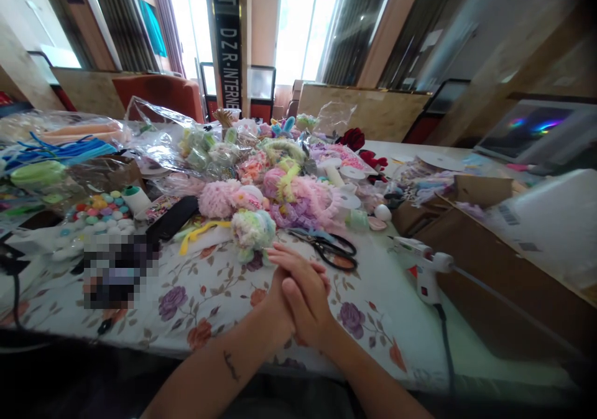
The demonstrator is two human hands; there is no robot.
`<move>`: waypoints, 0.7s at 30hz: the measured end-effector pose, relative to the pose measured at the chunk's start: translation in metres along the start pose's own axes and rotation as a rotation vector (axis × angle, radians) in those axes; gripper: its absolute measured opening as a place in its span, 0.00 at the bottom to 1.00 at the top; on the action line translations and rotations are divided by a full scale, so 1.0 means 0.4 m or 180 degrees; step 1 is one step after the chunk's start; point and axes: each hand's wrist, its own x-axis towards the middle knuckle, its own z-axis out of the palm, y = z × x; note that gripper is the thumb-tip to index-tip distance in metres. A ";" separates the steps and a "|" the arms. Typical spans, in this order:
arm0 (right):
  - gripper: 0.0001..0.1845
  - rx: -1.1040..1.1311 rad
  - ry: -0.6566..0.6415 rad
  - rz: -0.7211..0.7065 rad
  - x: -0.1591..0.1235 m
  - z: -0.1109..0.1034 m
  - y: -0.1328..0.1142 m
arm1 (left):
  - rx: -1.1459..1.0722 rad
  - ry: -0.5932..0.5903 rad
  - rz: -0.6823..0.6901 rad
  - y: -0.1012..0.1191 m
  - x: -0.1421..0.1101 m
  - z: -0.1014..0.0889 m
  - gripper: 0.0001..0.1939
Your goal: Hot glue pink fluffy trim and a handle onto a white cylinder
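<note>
Folded together, one right hand (305,285) lies over one left hand (278,299), and the palms are hidden, so you can't tell if anything is held inside. Just past the fingertips, on the flowery cloth (205,294), sit one fluffy ball (253,228), white with soft green and blue bits, and, to the right, one pair of scissors (319,241) with two black loop handles. Both arms slant up from the near edge and meet in the middle, and farther right are one white glue gun (425,268) and one brown box (499,288).
</note>
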 end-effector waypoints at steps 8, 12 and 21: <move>0.16 -0.0498 -0.0013 0.0135 -0.088 -0.032 0.067 | -0.1232 0.0294 -0.0048 0.262 0.006 -0.094 0.15; 0.21 -0.0102 0.0799 0.1335 -0.050 -0.081 0.077 | 0.0375 0.1148 0.1477 0.303 0.025 -0.187 0.10; 0.23 0.1201 0.0443 0.2204 0.133 0.012 0.201 | 0.3682 0.0781 0.0745 0.206 0.161 -0.278 0.39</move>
